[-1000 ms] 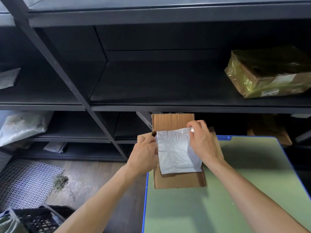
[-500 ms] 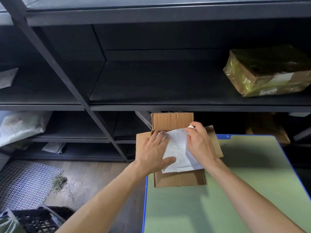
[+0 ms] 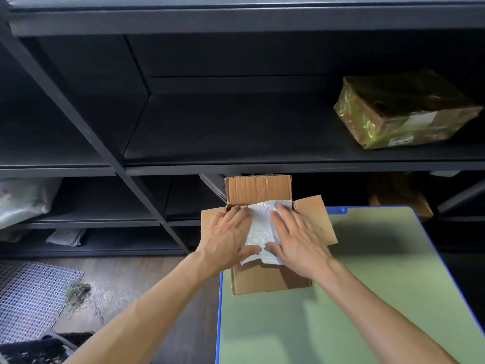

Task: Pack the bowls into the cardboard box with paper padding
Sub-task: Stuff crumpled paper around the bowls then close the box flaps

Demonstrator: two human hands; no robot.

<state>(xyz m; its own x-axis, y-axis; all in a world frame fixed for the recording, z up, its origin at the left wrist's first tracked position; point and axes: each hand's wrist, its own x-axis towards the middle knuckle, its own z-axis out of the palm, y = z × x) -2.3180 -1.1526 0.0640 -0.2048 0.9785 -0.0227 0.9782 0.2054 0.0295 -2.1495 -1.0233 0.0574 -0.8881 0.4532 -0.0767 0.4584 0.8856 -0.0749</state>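
An open cardboard box (image 3: 258,191) stands at the far left corner of the green table (image 3: 367,298), its flaps spread out. A white sheet of paper padding (image 3: 261,229) lies over the box opening. My left hand (image 3: 228,239) presses flat on the sheet's left side, fingers straight. On the sheet's right side my right hand (image 3: 298,239) presses down the same way. No bowls show; the inside of the box is hidden under the paper and my hands.
Dark metal shelving (image 3: 236,132) rises right behind the box. A plastic-wrapped parcel (image 3: 404,111) sits on the upper right shelf. White bags (image 3: 23,200) fill the lower left shelves. A mesh mat (image 3: 29,298) and a black crate (image 3: 36,350) lie on the floor left.
Both hands went from holding the sheet by its edges to lying flat on it. The paper has sunk down onto the box opening.
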